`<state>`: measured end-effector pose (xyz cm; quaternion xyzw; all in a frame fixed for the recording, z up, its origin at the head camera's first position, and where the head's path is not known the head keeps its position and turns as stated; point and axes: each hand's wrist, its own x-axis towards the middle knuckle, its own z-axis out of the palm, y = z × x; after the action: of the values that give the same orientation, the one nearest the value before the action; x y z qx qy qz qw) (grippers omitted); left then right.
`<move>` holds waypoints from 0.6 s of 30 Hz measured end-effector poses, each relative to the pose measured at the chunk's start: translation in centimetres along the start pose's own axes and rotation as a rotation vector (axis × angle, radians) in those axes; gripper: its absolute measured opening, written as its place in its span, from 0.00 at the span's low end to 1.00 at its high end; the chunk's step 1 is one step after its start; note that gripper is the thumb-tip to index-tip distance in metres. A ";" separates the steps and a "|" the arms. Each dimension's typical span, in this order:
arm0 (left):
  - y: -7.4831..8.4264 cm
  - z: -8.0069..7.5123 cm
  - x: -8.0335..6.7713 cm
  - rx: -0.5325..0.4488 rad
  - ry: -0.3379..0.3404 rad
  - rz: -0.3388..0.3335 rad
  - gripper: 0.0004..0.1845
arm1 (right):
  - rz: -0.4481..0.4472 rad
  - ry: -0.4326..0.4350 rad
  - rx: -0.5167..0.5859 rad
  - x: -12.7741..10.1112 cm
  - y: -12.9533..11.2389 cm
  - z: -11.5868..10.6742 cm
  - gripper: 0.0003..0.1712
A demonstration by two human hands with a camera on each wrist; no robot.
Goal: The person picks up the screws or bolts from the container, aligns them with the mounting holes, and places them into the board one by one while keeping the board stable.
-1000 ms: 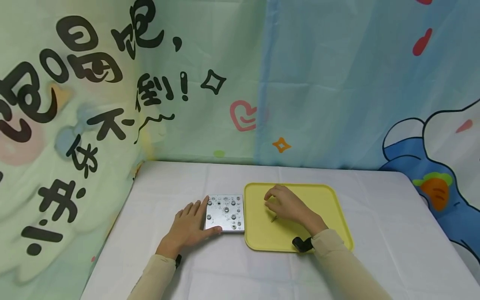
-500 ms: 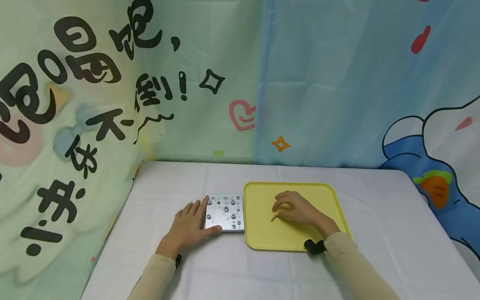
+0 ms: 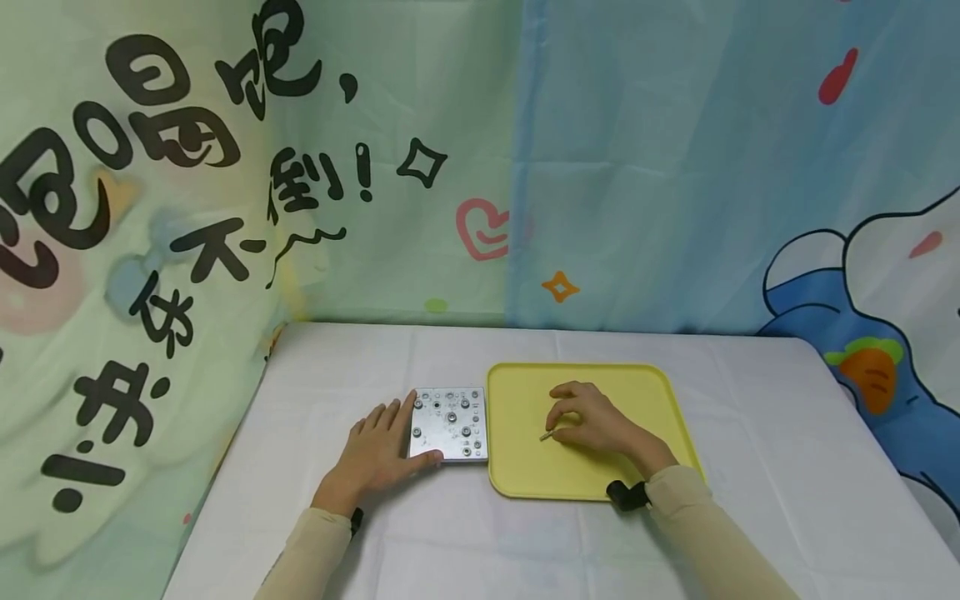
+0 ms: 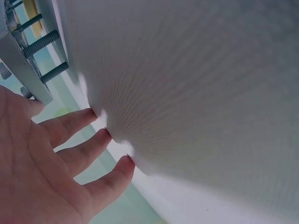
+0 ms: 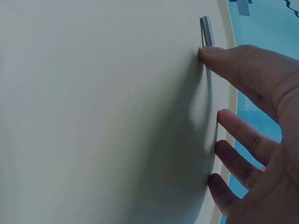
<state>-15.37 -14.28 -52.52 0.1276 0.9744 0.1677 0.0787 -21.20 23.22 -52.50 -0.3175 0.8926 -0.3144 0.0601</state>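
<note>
My left hand (image 3: 384, 450) lies spread beside a square silver metal plate (image 3: 450, 423), its index finger along the left edge and its thumb at the near corner. Several screw heads show on top of the plate. In the left wrist view, threaded screw shanks (image 4: 41, 44) stick out beneath it, and three fingertips press into the white cloth. Over the yellow tray (image 3: 517, 479), my right hand (image 3: 592, 422) pinches a small silver screw (image 5: 207, 31) between thumb and index finger. Its threaded end shows beyond the fingertips; the rest is hidden. The other fingers rest on the tray.
The tray's left rim meets the plate's right edge. A white cloth (image 3: 465, 533) covers the table. Behind it hangs a printed green and blue curtain (image 3: 637, 167). A black wrist device (image 3: 627, 495) sits at my right cuff.
My right hand has moved right and a little toward me over the tray, then its thumb and index finger have closed on the screw lying there. My left hand has kept its place.
</note>
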 end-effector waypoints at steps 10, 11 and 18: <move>-0.1 0.0 0.0 0.000 0.005 0.006 0.58 | 0.033 -0.021 -0.052 0.1 -0.5 -0.2 0.08; 0.0 -0.1 0.0 0.001 0.003 0.005 0.58 | 0.036 -0.022 -0.058 0.2 -0.6 -0.2 0.08; 0.0 -0.1 -0.1 -0.003 -0.001 0.001 0.58 | 0.045 -0.014 -0.083 0.4 -0.7 0.0 0.07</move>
<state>-15.28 -14.32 -52.35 0.1282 0.9740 0.1692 0.0793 -21.12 22.59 -52.03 -0.3019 0.9114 -0.2732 0.0601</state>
